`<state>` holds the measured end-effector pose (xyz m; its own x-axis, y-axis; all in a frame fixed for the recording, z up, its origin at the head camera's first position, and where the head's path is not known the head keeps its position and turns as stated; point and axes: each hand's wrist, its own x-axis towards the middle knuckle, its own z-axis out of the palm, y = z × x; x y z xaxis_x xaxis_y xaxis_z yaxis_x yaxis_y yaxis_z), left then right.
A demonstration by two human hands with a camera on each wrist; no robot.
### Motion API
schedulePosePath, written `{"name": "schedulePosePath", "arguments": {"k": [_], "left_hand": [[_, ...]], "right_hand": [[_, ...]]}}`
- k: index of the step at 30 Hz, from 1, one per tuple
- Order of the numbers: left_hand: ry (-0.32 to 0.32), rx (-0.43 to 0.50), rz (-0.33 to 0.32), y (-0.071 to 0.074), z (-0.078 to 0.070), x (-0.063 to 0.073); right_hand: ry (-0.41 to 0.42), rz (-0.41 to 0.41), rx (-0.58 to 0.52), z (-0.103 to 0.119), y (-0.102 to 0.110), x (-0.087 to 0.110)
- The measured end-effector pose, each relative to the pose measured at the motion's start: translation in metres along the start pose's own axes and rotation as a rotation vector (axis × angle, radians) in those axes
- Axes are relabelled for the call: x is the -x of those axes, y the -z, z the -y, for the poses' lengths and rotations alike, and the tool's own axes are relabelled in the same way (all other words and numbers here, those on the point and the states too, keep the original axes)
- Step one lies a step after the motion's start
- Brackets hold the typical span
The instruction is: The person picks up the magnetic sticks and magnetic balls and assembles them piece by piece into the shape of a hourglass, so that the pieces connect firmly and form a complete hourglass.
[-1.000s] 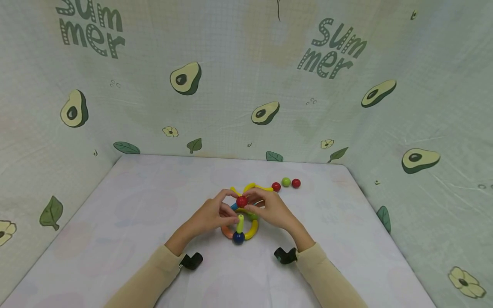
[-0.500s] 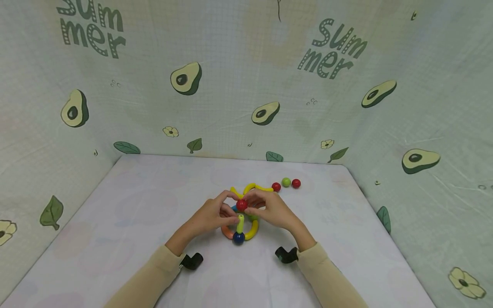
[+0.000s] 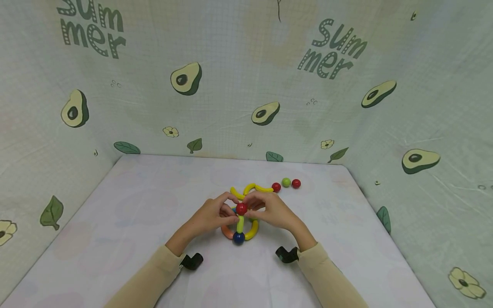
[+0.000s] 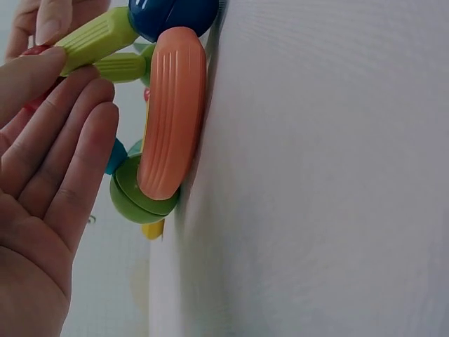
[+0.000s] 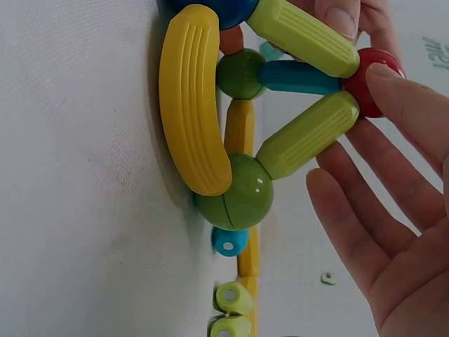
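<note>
A red ball sits where two lime green magnetic rods and a blue rod meet, atop a ring of curved rods and balls. My right hand pinches the ball, its thumb lying on the red surface in the right wrist view. Beside it my left hand has its thumb and fingers about the near lime green rod, just below the ball. The ring's base shows a dark blue ball, an orange curved rod, a yellow curved rod and green balls.
Yellow curved rods lie behind the hands. Further right stand two red balls, one at the edge, with a green ball between. A patterned cloth rises behind the white table.
The red ball has come down toward the near side and now meets the top of the near lime green rod. Both hands' fingertips shifted slightly with it.
</note>
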<state>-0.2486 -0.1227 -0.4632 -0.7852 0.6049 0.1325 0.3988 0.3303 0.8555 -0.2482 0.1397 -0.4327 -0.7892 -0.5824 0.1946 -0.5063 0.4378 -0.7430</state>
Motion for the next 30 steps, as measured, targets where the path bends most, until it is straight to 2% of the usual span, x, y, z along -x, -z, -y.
{"name": "schedulePosePath", "arguments": {"k": [8,15,18,30], "left_hand": [[-0.007,-0.037,-0.019,0.001,-0.001,0.000],[-0.053,-0.183,-0.154,0.002,-0.005,0.000],[-0.067,-0.215,-0.187,0.003,-0.004,0.000],[-0.034,-0.200,-0.183,0.006,-0.003,-0.001]], "right_hand": [[0.021,-0.005,-0.012,0.000,-0.001,0.000],[0.021,-0.051,-0.025,-0.001,-0.008,-0.002],[0.016,-0.071,-0.028,-0.001,-0.011,-0.003],[0.003,-0.144,-0.013,-0.003,-0.020,-0.006]]}}
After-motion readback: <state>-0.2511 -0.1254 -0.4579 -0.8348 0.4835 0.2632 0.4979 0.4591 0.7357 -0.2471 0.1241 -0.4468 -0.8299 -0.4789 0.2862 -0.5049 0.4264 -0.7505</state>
